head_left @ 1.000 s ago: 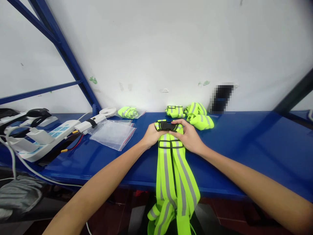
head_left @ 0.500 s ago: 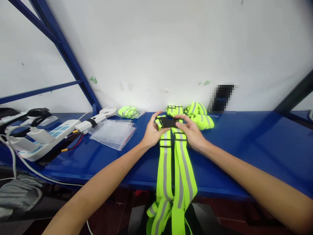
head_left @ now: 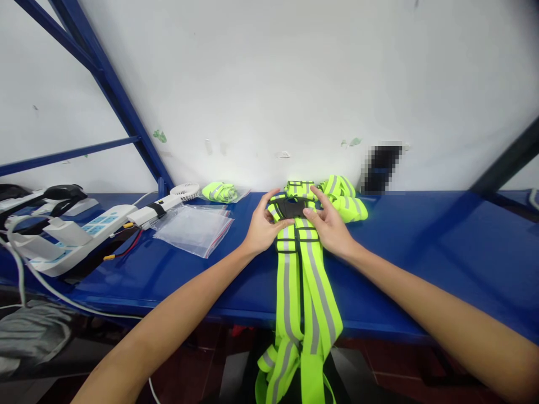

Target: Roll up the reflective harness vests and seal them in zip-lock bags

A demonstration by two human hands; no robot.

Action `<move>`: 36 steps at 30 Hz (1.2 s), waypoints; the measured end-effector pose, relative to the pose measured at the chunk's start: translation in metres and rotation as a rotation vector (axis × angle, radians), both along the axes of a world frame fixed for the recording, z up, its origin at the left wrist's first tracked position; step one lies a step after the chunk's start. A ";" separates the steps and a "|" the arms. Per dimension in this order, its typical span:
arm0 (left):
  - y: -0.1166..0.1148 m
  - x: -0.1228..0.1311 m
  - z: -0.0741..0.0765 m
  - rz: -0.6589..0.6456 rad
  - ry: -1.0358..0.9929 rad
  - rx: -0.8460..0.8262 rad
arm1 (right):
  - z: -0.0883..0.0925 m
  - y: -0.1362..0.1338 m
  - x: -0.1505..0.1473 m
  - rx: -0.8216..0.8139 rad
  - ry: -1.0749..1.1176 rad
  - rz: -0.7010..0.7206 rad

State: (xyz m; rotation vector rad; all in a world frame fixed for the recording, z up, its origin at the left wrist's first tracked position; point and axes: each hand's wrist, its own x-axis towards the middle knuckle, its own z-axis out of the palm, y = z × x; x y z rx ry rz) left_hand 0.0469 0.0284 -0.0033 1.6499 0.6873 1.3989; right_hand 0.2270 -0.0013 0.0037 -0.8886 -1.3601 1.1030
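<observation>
A neon-yellow reflective harness (head_left: 287,292) with grey stripes and black sliders hangs from the table down over its front edge. At its top is a black plastic buckle (head_left: 292,209), its halves joined as far as I can see. My left hand (head_left: 264,223) is closed around the strap at the buckle's left end, thumb below and fingers above. My right hand (head_left: 330,223) grips the buckle's right end, the thumb on its front and the index finger lifted behind; its other fingers are partly hidden. Behind the buckle lies a folded yellow strap bundle (head_left: 300,188).
More bundled yellow straps (head_left: 346,203) lie at right, by the wall. Leftward are clear zip bags (head_left: 196,229), a bagged yellow bundle (head_left: 219,192), a white handheld fan (head_left: 185,192) and a power strip (head_left: 90,235) with cables. Blue frame bars (head_left: 122,106) rise at left.
My right index finger has lifted off the front of the buckle, so more of the buckle shows. The hanging straps have swung slightly right. My left hand keeps its hold.
</observation>
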 end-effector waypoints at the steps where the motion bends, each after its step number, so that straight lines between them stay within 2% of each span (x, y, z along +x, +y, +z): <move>1: 0.001 0.000 -0.001 -0.008 -0.005 -0.002 | 0.000 0.000 0.000 0.024 -0.012 -0.004; 6: 0.002 0.001 -0.004 -0.021 0.005 0.003 | -0.002 0.000 -0.002 -0.015 0.041 -0.005; 9: -0.001 0.001 -0.004 0.035 0.028 0.029 | -0.004 0.000 -0.003 -0.027 0.049 0.006; 12: -0.004 0.002 -0.002 0.133 0.096 0.069 | -0.006 0.000 -0.004 0.034 -0.005 -0.011; 15: -0.006 0.002 0.000 0.180 0.103 0.105 | -0.008 0.001 -0.004 0.167 -0.099 -0.069; 18: -0.006 0.003 0.002 0.137 0.058 0.131 | -0.010 0.004 -0.003 0.285 -0.184 -0.124; 22: -0.005 0.002 0.002 0.074 0.061 0.117 | -0.012 0.007 -0.001 0.339 -0.245 -0.151; 25: -0.003 0.001 0.000 0.011 0.021 0.035 | -0.011 0.007 0.001 0.320 -0.250 -0.130; 30: 0.004 -0.001 -0.004 -0.114 -0.103 -0.238 | -0.004 0.002 0.002 0.273 -0.292 -0.069; 33: 0.007 -0.001 -0.006 -0.133 -0.146 -0.280 | 0.000 -0.002 0.003 0.264 -0.333 -0.042; 36: 0.009 0.000 -0.005 -0.136 -0.129 -0.243 | 0.000 -0.005 0.001 0.261 -0.365 -0.041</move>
